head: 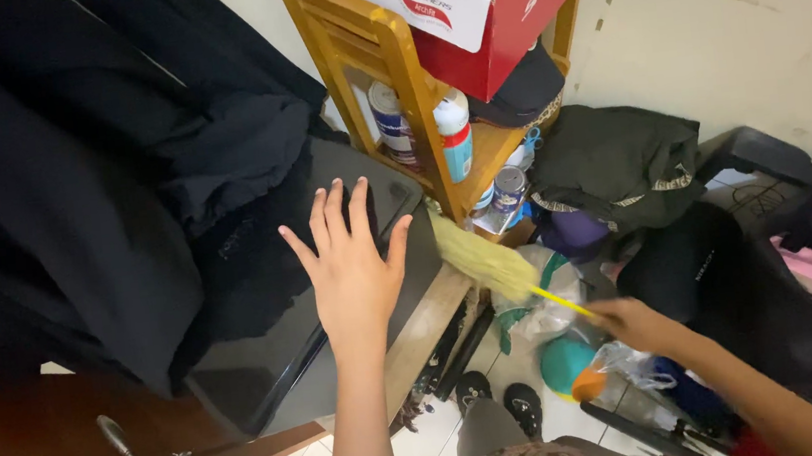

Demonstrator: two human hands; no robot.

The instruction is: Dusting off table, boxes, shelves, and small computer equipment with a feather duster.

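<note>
**Duster at the foot of the wooden shelf, one hand flat on a black case**

The duster (482,255) has a pale yellow fluffy head and a thin yellow stick. The right hand (627,320) is closed around the end of the stick, and the fluffy head points up and to the left, touching the lower front post of the wooden shelf (389,69). The head lies just beside the edge of the black case (267,343).

The left hand (352,269) is empty. Its fingers are spread apart and the palm rests flat on the shiny top of the black case, near the upper right corner of it. The two hands are well apart, with the duster between them.

On the shelf stand a white and blue spray bottle (455,135) and some tins, and on top of it sits a red and white shoebox (474,10). Black clothing (67,163) hangs to the left and partly covers the case. To the right of the shelf a dark green folded cloth (620,160) lies on a heap of bags. Below the duster there is a teal ball (566,362) inside a clear plastic bag. At the lower left a brown door with a metal handle (123,454) is seen.
</note>
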